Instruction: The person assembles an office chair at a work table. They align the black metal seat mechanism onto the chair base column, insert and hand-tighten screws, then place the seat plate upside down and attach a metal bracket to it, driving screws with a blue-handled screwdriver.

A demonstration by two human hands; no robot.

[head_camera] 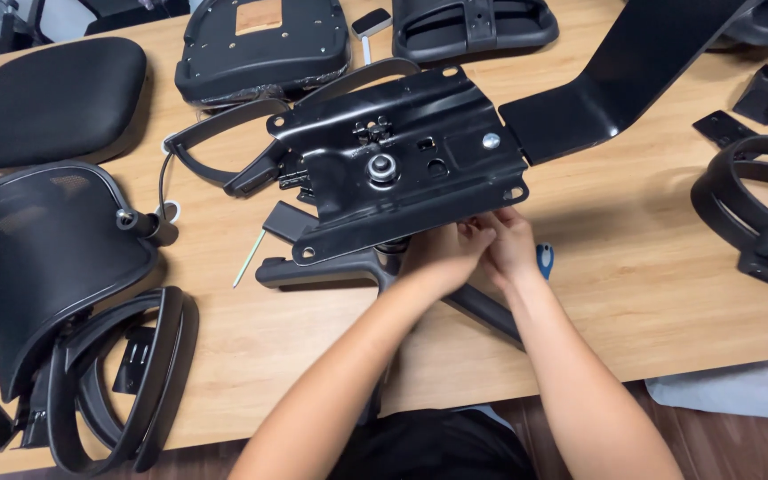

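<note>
A black metal chair seat plate (pixel 402 156) with a central silver bolt stands on a black chair base (pixel 331 267) in the middle of the wooden table (pixel 651 267). A black L-shaped bracket (pixel 606 89) is attached at its right end. My left hand (pixel 446 253) and my right hand (pixel 508 242) are pressed together at the plate's near edge, fingers curled under it. What the fingers pinch is hidden. A blue-handled tool (pixel 545 260) lies just right of my right hand.
A black seat cushion (pixel 51 98) and mesh backrest (pixel 42 258) lie at the left, with armrest loops (pixel 126 382) below. A seat pan (pixel 264 44) and another plastic part (pixel 473 27) sit at the back. Further black parts (pixel 757 213) lie at the right.
</note>
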